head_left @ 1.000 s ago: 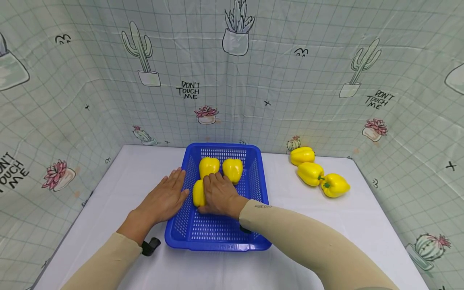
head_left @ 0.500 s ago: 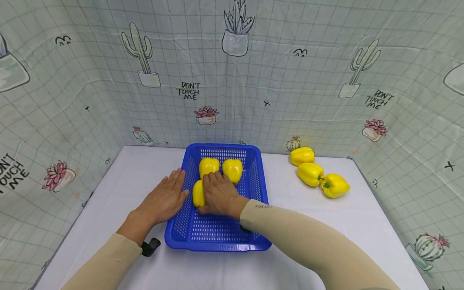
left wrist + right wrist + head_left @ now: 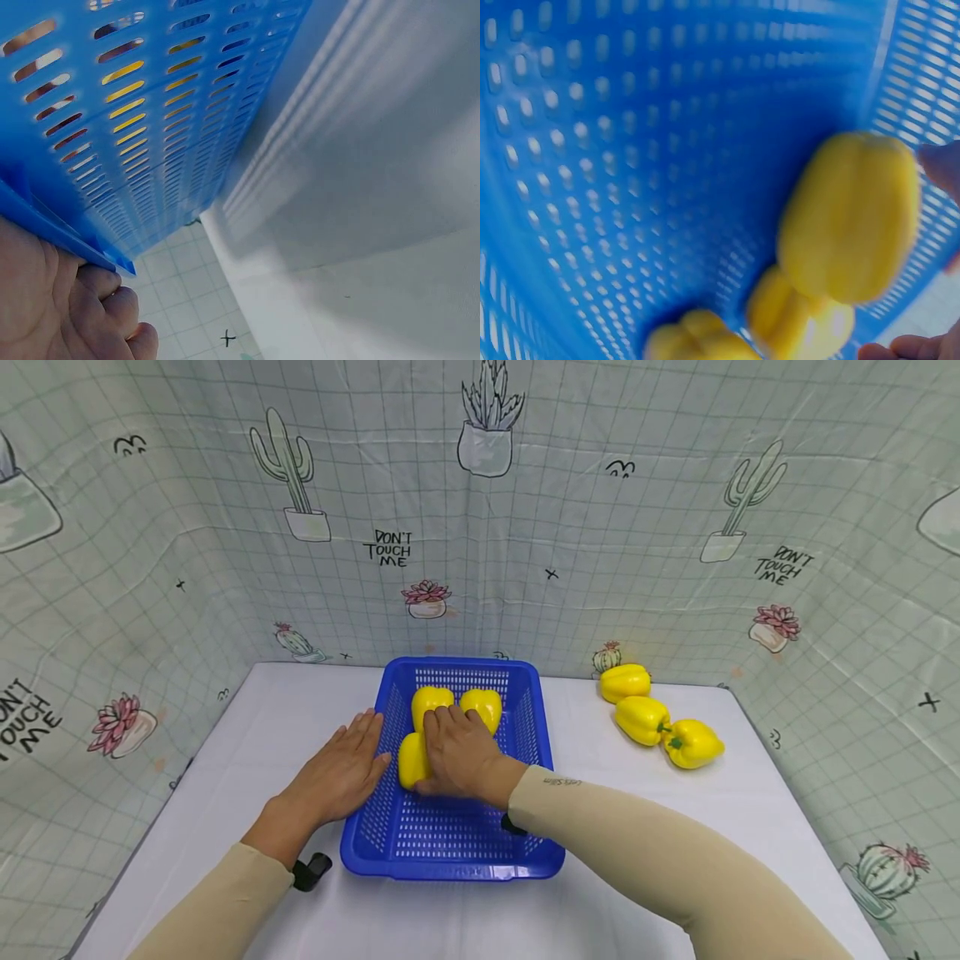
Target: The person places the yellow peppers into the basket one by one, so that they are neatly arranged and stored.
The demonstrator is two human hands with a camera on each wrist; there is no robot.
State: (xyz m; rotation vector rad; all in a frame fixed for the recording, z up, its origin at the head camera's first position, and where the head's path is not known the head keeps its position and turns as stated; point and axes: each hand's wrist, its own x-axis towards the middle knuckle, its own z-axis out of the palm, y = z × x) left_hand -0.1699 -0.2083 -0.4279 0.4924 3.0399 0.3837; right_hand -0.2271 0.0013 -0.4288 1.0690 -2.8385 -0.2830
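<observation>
A blue slotted basket (image 3: 450, 867) sits mid-table with three yellow bell peppers in it. My right hand (image 3: 457, 747) lies over the near-left pepper (image 3: 412, 761), fingers stretched toward the two back peppers (image 3: 430, 697) (image 3: 486, 702). In the right wrist view that pepper (image 3: 847, 217) shows free below the palm, with only fingertips (image 3: 941, 165) at its edge, on the basket floor (image 3: 630, 150). My left hand (image 3: 341, 772) lies flat on the table against the basket's left wall. Its fingers (image 3: 67, 315) touch under the basket rim (image 3: 150, 112).
Three more yellow peppers (image 3: 625, 682) (image 3: 642, 719) (image 3: 693, 742) lie in a row at the table's back right. A cactus-print curtain (image 3: 480, 527) closes in the back and both sides. White tabletop (image 3: 262, 718) lies bare left of the basket.
My right hand has shifted a little back and up over the peppers, its fingers reaching farther toward the back two. The left hand and the basket stay put.
</observation>
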